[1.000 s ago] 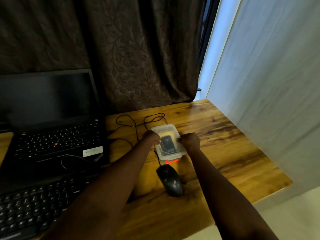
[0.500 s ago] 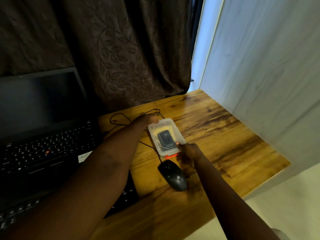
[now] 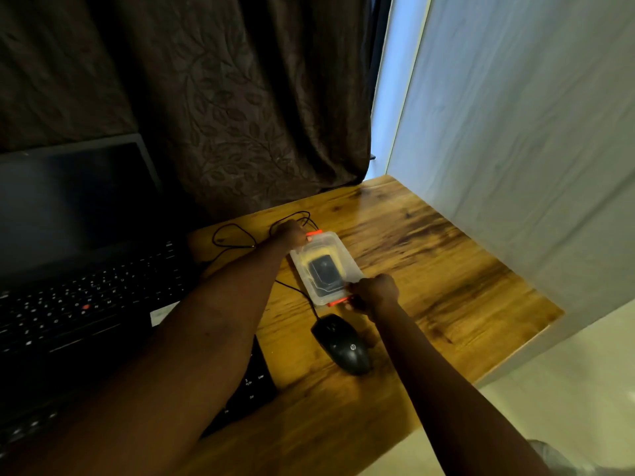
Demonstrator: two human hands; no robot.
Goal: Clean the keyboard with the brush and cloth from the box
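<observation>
Shifting off the box (image 3: 311, 292) sides, left hand (image 3: 292, 233) pinches far clip (image 3: 314, 233), right hand (image 3: 372, 292) pinches near clip (image 3: 338, 303); unlatching likely starts.

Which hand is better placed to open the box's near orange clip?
Right, probably: the right hand grips the box beside its near orange clip, while the left hand holds the far end.

A dark brown, leaf-patterned curtain (image 3: 240, 115) hung behind the wooden desk (image 3: 429, 269). A pale wall (image 3: 532, 132) ran along the desk's right edge. Bluish daylight (image 3: 388, 97) showed between curtain and wall. A pale floor (image 3: 567, 407) lay below.
</observation>
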